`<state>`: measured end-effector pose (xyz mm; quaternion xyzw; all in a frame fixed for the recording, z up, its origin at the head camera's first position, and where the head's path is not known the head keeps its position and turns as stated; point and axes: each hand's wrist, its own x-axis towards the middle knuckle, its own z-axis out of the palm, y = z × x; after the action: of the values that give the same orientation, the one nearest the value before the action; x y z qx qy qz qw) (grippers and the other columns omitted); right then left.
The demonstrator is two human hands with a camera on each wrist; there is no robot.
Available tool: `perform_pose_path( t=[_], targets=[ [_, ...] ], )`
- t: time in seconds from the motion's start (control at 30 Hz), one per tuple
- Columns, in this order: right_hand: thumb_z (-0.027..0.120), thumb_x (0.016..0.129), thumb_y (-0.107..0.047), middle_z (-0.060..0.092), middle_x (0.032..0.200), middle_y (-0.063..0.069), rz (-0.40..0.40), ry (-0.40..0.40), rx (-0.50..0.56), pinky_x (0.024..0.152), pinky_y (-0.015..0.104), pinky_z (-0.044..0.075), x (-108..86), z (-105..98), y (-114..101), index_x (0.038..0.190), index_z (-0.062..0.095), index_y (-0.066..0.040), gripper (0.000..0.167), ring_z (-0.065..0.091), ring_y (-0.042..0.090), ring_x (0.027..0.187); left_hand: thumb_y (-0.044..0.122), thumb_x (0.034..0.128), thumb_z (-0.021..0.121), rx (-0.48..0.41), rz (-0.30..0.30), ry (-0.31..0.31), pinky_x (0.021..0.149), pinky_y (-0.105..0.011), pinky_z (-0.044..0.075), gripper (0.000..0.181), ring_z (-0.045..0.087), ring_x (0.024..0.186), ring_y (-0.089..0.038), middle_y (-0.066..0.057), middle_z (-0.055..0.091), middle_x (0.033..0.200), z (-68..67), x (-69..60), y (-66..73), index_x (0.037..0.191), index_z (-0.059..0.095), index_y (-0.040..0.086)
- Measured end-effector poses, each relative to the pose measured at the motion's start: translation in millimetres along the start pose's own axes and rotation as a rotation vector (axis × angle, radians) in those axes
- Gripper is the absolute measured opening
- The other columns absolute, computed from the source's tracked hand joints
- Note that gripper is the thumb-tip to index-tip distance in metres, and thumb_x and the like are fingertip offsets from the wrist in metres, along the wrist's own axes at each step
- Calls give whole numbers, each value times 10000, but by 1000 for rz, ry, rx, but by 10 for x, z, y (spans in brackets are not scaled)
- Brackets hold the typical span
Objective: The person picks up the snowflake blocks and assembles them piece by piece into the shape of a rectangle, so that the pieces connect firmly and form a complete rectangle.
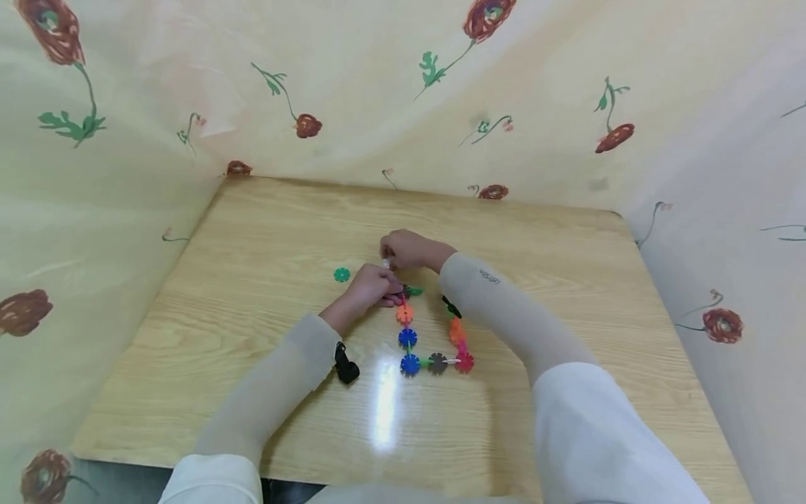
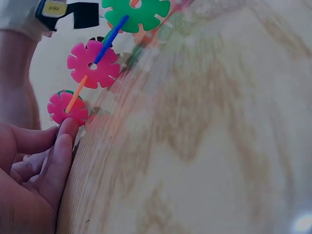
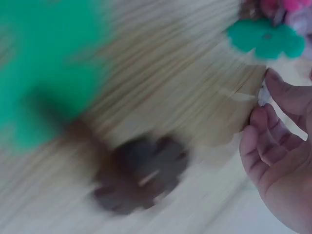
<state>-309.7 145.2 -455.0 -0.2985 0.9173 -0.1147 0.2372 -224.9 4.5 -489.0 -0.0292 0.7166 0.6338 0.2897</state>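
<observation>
A chain of notched plastic discs, snowflake-type building pieces, lies on the table in a U shape, with blue discs (image 1: 410,364), a dark grey disc (image 1: 437,362) and a red-pink disc (image 1: 464,362) along its near side. At the far end of its left side, my left hand (image 1: 373,285) pinches the chain by a pink notched disc (image 2: 67,108); the exact grip is partly hidden. Just beyond, my right hand (image 1: 408,248) pinches a small white piece (image 3: 263,95) between thumb and fingers. The chain's right side runs partly under my right forearm.
A loose green disc (image 1: 342,274) lies left of my hands. The wooden table (image 1: 264,231) is bordered by flower-patterned cloth (image 1: 352,84) at the back and sides. Black straps with small devices hang at both wrists, the left one (image 1: 346,367) near the tabletop.
</observation>
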Motion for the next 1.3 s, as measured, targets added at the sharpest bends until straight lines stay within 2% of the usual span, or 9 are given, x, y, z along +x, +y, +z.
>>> perform_pose_path(
  t=[0.17,0.27,0.33,0.5,0.6,0.8,1.0,1.3],
  targets=[
    [721,914,-123,657,1021,79,72,20,118,848,374,518,-274,10,264,1083,659,-60,191,593,231,935,25,964,657,0,-29,5,590,-244,596,134,707,679,-159,-143,751,895,18,27,-7,1055,736,-33],
    [711,933,-132,660,914,55,92,74,196,763,344,502,-495,-2,374,966,690,-73,71,576,208,841,31,967,657,-1,-46,-5,613,-252,603,141,716,697,-169,-150,751,908,1,35,7,1070,733,-29],
    [693,949,-103,652,859,63,116,112,290,707,331,487,-653,-21,401,927,689,-52,55,559,204,777,36,971,656,-1,-56,-4,622,-256,606,145,720,703,-174,-155,749,913,-20,42,19,1079,730,-26],
    [641,974,-43,670,831,103,206,148,569,597,309,491,-935,-8,373,1019,674,12,79,578,190,665,44,973,656,4,-67,23,622,-257,608,141,722,706,-178,-154,746,918,-79,45,51,1081,731,-8],
    [633,975,-40,710,832,119,271,134,623,595,308,544,-1033,37,299,1073,688,20,127,627,185,648,42,978,648,5,-67,20,634,-260,610,150,723,721,-180,-157,745,934,-75,37,62,1094,727,-12],
    [646,962,-34,726,787,126,352,106,638,610,310,602,-1109,153,185,1040,704,16,109,675,187,631,30,984,634,-8,-88,-5,655,-271,614,161,723,734,-188,-164,742,946,-5,16,45,1110,717,-25],
    [630,970,-28,724,768,133,359,101,663,588,299,591,-1096,195,175,1029,694,21,100,677,191,620,16,977,638,-42,-76,-1,655,-274,615,163,718,728,-183,-168,732,948,7,13,2,1116,712,-27],
    [610,978,-7,721,813,160,351,93,759,589,285,588,-1076,198,165,1059,676,47,118,689,202,653,8,982,627,-72,-60,0,669,-288,619,158,717,735,-195,-183,719,947,-17,9,2,1117,695,-39]
  ],
)
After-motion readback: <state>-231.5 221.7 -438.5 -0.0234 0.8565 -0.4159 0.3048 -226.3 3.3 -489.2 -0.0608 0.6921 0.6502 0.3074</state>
